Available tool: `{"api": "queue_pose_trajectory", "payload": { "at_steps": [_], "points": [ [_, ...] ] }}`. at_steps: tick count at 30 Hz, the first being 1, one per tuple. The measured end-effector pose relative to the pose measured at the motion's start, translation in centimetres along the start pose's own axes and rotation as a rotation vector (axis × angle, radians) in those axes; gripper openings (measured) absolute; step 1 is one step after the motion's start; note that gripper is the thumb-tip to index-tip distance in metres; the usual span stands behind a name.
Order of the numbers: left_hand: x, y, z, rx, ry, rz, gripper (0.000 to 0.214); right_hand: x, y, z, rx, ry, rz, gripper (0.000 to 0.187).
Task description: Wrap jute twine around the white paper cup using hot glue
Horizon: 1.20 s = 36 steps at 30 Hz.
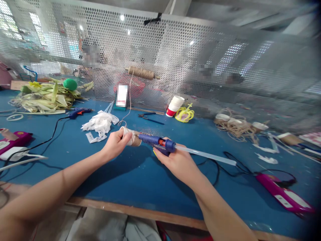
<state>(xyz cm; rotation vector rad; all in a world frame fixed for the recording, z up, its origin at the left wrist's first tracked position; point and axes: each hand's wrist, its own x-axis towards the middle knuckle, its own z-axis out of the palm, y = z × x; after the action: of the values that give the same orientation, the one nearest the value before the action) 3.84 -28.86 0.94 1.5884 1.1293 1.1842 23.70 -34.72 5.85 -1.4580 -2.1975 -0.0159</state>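
My left hand [116,144] is closed round a paper cup [136,141], held tilted on its side above the table, with brown twine wrapped over part of it. In my right hand [179,164] is a blue hot glue gun [150,139], its nozzle at the twine-wrapped end of the cup. A long clear glue stick [205,155] sticks out of the gun's back. From a spool of twine [141,72] on the mesh panel, a strand hangs down to the table just behind the cup. Whether the nozzle touches the cup I cannot tell.
Crumpled white plastic [100,124], a second glue gun [79,113] and a heap of dried husks [47,97] lie left. Pliers [150,118], stacked cups [175,105] and a yellow woven piece [185,113] sit behind. Rightward are tangled twine [233,125] and a magenta power strip [283,194].
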Motion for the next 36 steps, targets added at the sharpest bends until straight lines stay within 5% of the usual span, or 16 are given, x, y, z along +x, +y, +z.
{"api": "queue_pose_trajectory", "payload": {
  "at_steps": [36],
  "points": [
    [-0.13,-0.73,0.06,0.091,0.009,0.25,0.03,-0.2,0.37,0.32,-0.021,0.032,-0.027,0.026]
  ]
}}
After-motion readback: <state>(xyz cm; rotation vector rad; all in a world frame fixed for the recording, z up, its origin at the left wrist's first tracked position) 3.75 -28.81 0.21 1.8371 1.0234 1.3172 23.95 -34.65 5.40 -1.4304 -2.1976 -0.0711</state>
